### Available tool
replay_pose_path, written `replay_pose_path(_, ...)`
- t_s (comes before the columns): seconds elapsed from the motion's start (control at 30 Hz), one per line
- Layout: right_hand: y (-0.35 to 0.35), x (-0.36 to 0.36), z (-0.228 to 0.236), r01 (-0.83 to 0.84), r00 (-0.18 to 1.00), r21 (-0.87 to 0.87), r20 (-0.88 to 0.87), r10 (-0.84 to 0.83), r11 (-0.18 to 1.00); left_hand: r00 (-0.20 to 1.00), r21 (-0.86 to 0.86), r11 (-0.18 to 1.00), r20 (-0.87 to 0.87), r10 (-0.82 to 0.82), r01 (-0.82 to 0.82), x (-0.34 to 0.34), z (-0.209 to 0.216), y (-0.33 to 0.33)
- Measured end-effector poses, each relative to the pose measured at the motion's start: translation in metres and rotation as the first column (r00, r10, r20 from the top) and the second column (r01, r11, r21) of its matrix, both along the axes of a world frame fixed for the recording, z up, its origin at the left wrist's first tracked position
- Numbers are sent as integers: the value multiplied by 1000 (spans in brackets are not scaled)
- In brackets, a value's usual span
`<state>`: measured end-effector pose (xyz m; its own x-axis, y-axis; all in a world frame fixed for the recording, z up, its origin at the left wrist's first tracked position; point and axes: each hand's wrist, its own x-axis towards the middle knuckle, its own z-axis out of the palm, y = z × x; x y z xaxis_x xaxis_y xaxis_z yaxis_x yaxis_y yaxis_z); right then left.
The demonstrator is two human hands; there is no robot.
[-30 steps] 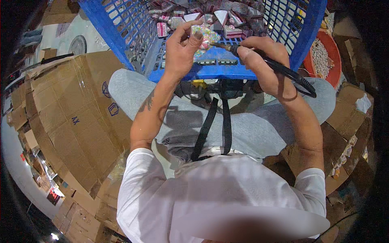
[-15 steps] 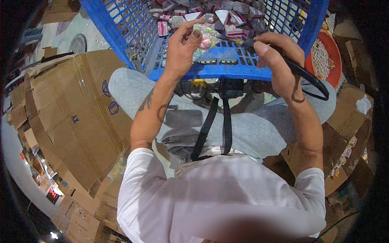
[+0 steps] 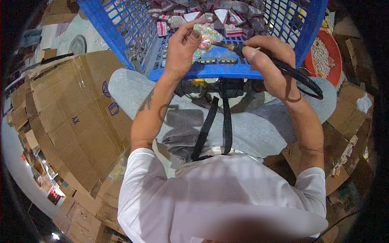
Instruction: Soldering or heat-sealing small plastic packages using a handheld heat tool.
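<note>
My left hand pinches a piece with bright sprinkle-like specks and pink patches, held over the near edge of a blue plastic basket. In my right hand is a soldering-iron-like tool with a dark handle and a thick black cord looping back. Its narrow tip points left and meets or nearly meets the speckled piece; contact is hard to tell. Beyond both hands, the basket holds many small wrapped cake-slice-shaped pieces, white with pink-red bands.
To the right stands a red-orange basin of small pale pieces. A large cardboard sheet lies at the left, with more cardboard at the right. Beneath the basket's near edge is a dark object with a yellow part.
My right hand has moved left, bringing the tool's tip to the speckled piece. The cord has shifted with it. My left hand stays nearly still.
</note>
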<state>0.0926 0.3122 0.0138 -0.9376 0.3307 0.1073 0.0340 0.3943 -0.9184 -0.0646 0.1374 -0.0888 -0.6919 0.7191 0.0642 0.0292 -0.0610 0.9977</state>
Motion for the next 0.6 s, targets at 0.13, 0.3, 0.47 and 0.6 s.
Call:
replay_pose_path(0.13,-3,-2,-2,-7,1000,2,4,7,1000,999,-5,1000,-47,7,-7,-1,-2,3)
replay_pose_path(0.3,1,0,3,-25,999,62,40,22,998,1000,30,1000,-21,-2,3,0,1,2)
replay_pose_path(0.47,16,3,9,138,989,-235,-29,-148,962,1000,9,1000,22,5,-6,-5,-6,-3)
replay_pose_path(0.6,28,1,1,207,962,-359,-95,-256,910,991,-159,978,-1,134,-132,-4,37,-31)
